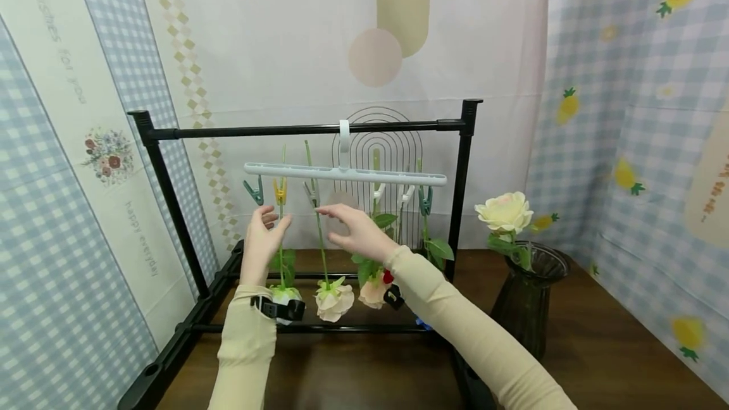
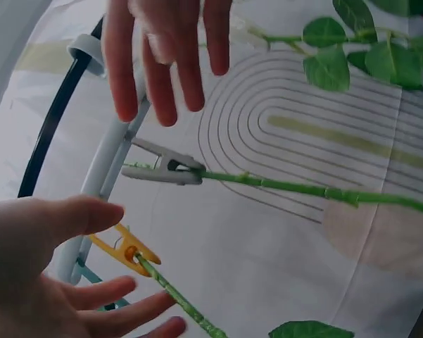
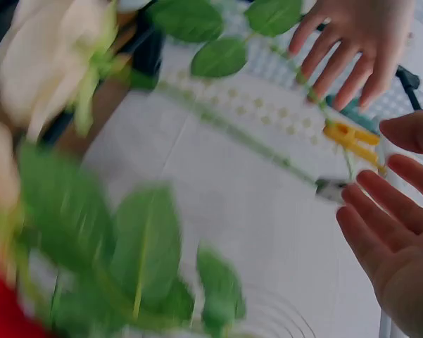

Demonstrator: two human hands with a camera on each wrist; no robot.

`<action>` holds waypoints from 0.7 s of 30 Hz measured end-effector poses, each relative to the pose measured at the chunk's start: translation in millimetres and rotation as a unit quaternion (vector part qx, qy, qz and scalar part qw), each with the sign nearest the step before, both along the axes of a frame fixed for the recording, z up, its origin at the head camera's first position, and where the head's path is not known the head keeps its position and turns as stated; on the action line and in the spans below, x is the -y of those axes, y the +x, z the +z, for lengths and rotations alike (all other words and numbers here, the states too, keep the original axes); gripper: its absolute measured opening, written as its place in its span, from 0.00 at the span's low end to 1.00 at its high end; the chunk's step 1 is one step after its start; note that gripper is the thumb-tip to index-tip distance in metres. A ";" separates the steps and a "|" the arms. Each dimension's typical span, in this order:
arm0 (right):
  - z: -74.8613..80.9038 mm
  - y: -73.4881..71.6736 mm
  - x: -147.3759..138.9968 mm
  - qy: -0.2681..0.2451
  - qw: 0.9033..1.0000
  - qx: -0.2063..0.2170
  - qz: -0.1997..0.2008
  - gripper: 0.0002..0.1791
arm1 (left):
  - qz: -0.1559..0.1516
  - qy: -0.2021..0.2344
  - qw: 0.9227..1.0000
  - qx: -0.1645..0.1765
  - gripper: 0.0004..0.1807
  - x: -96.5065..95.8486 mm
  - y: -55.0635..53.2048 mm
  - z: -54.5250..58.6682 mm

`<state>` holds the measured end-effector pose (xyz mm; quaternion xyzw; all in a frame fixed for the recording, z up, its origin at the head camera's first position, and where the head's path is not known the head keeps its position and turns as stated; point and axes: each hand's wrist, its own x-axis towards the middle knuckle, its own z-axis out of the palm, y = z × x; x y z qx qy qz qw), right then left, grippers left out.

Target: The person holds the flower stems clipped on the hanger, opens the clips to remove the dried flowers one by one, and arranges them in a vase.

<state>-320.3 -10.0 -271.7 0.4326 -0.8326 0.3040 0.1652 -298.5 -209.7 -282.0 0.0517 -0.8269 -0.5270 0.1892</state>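
Observation:
A pale blue clip hanger hangs by its hook from a black rail, with roses clipped upside down below it. My left hand is beside the yellow clip, fingers spread and loosely bent, holding nothing. That clip bites a green stem with a whitish rose. My right hand reaches in from the right, its straight, relaxed fingers close to the grey clip. From the grey clip hangs a cream rose. At the hanger's left end a teal clip carries no flower.
Further right, white clips and another teal clip hold leafy stems, among them a peach rose. A dark glass vase with one cream rose stands right of the black rack on the brown table.

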 end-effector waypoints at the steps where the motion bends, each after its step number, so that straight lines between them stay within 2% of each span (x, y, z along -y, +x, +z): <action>1: 1.4 -0.7 3.8 0.000 1.000 0.009 0.011 0.27 | -0.009 -0.018 1.000 0.016 0.35 2.3 -1.9 0.4; 4: 8.5 -1.4 15.8 -0.004 0.999 0.039 0.031 0.25 | -0.031 -0.068 0.995 0.059 0.36 7.8 -7.7 1.6; 6: 14.5 -2.5 24.2 -0.007 0.999 0.047 0.027 0.25 | -0.036 -0.090 0.992 0.077 0.37 9.5 -11.7 3.3; 9: 23.1 -5.8 37.1 -0.018 0.997 0.075 0.016 0.24 | -0.043 -0.110 0.989 0.085 0.38 11.3 -17.5 5.4; 11: 26.7 -7.6 45.7 -0.027 0.993 0.111 0.009 0.25 | -0.043 -0.126 0.987 0.088 0.40 12.2 -19.7 5.6; 14: 27.8 -8.9 56.8 -0.045 0.984 0.175 -0.003 0.27 | -0.040 -0.152 0.984 0.087 0.41 12.5 -20.5 3.7; 16: 27.0 -9.5 62.2 -0.058 0.976 0.211 -0.017 0.30 | -0.039 -0.153 0.984 0.082 0.39 11.3 -20.3 1.8; 21: 28.0 -13.5 71.3 -0.075 0.963 0.258 -0.029 0.35 | -0.014 -0.101 0.994 0.032 0.28 6.7 -20.9 -0.4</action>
